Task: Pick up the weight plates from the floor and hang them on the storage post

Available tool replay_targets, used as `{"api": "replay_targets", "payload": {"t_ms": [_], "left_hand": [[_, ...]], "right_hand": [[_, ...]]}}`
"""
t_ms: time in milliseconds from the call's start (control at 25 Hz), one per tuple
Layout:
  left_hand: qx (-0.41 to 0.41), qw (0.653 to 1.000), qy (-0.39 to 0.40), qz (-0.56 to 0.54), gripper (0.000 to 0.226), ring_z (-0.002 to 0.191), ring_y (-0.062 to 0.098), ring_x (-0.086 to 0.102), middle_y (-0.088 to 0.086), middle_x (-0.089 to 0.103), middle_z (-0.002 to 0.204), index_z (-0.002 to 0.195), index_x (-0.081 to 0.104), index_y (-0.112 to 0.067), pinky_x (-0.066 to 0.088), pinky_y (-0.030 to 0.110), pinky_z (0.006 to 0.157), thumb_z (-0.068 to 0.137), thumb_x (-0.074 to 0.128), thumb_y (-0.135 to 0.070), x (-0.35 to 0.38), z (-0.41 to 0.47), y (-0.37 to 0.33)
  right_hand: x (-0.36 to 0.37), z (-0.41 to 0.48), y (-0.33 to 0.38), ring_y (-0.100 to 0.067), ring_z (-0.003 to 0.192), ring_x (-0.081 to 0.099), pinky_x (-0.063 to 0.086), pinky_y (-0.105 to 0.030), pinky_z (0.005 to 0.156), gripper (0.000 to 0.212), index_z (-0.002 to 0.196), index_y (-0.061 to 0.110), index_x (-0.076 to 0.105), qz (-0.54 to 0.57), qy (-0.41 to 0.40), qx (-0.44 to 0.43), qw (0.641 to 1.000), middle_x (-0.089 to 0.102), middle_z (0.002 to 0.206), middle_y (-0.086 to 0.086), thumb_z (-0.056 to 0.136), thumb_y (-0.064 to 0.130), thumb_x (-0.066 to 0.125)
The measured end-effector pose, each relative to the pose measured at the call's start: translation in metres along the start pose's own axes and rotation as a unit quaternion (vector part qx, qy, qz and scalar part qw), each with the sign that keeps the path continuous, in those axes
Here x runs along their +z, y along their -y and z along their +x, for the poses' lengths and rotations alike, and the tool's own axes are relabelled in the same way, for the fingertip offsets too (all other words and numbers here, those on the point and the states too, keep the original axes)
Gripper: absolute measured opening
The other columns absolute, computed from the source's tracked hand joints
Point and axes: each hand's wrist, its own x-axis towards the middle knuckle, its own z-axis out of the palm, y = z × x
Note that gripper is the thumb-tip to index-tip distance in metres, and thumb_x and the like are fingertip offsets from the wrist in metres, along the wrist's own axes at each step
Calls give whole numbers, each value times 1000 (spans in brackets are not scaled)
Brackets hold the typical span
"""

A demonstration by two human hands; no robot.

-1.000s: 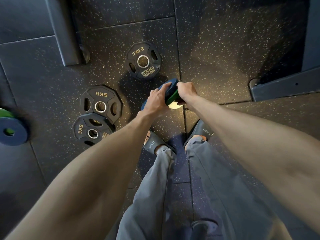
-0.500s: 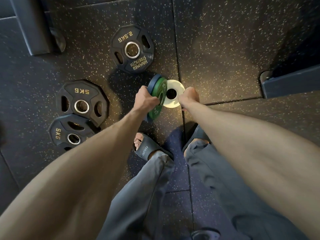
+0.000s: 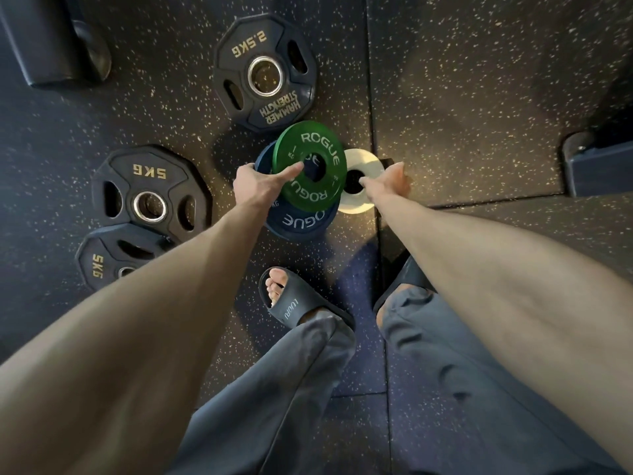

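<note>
The pick-up step is in hand, with none of the plates yet on a storage post and no post clearly in view. The left hand (image 3: 255,185) has its grip closed on two small Rogue plates held together: the green plate (image 3: 308,166) in front, with a finger laid across its face toward the centre hole, and the blue plate (image 3: 299,219) stacked behind and below it, thumb at the blue plate's rim. The right hand (image 3: 390,181) pinches the white plate (image 3: 361,180), fingers at its centre hole and outer edge; whether that plate is lifted clear of the rubber floor (image 3: 479,97) or resting on it, I cannot tell. Three black plates lie flat on the floor: the 2.5 kg plate (image 3: 263,73) just beyond the green one, and two 5 kg plates (image 3: 150,190) to the left, the upper one overlapping the nearer one (image 3: 102,258). Judging from this, the next move calls for securing the three small plates, standing and carrying them to the post, lining each centre hole up with it. The loosely stacked pair could slide apart, so a firm pinch matters.
</note>
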Motion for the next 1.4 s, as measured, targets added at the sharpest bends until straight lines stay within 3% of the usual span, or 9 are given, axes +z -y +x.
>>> {"api": "replay_targets", "payload": {"t_ms": [80,200,400,440,560,680,920,1240,1400], "left_hand": [[9,997,-25,67,104,117,27,63,8,62,133,138,48,-13,52,41,100,56,85,-66,1,2,-3],[62,990,-37,118,97,120,32,60,10,61,133,141,41,-20,50,44,102,66,75,-71,2,6,1],[64,991,-12,120,87,107,28,65,5,65,122,129,49,-18,54,44,94,67,72,-74,-5,16,13],[64,992,-3,111,84,104,26,65,3,65,119,125,51,-16,55,43,93,66,75,-71,-6,15,13],[67,994,11,92,80,102,23,65,2,65,114,115,54,-14,56,42,91,60,84,-64,-11,11,15],[66,993,8,102,79,100,23,66,3,66,112,112,55,-13,57,41,89,58,87,-60,-21,4,18],[43,992,-17,118,54,108,27,63,9,63,122,121,48,-11,53,36,93,79,79,-27,-25,-38,-1],[85,982,-1,166,48,94,28,63,8,63,108,111,42,-11,55,39,87,78,76,-16,-55,-144,-20],[107,984,1,140,42,91,23,58,9,61,112,113,46,-9,49,32,79,82,74,-15,-107,-234,-56]], "right_hand": [[9,-1,4,-35,130,44,44,-41,92,73,135,10,38,-28,-7,-19,999,41,144,-19,80,29,82],[21,5,0,-37,126,44,38,-40,78,70,136,9,33,-83,-42,-37,995,37,143,-22,85,24,78],[34,16,-9,-31,126,38,36,-40,93,39,145,7,31,-35,-53,-127,990,31,148,-30,106,8,28],[32,12,-7,-32,122,43,35,-40,87,37,142,7,34,-47,-75,-115,989,37,145,-27,107,13,25],[18,-3,0,-31,95,57,36,-39,69,35,125,9,37,-106,-91,-114,984,58,120,-16,95,12,54],[-1,-16,-1,-32,100,60,46,-37,73,49,126,8,44,-125,-6,-143,982,62,118,-13,83,8,68],[-6,-78,6,-22,81,58,44,-33,64,12,108,12,52,-135,2,-198,971,66,110,-9,97,13,55],[-82,-176,26,-30,75,63,55,-40,57,31,115,10,44,-136,9,-331,934,67,96,-12,88,-4,50],[-159,-230,38,-29,80,60,52,-38,61,27,113,11,48,-70,33,-271,960,63,98,-10,89,0,50]]}}
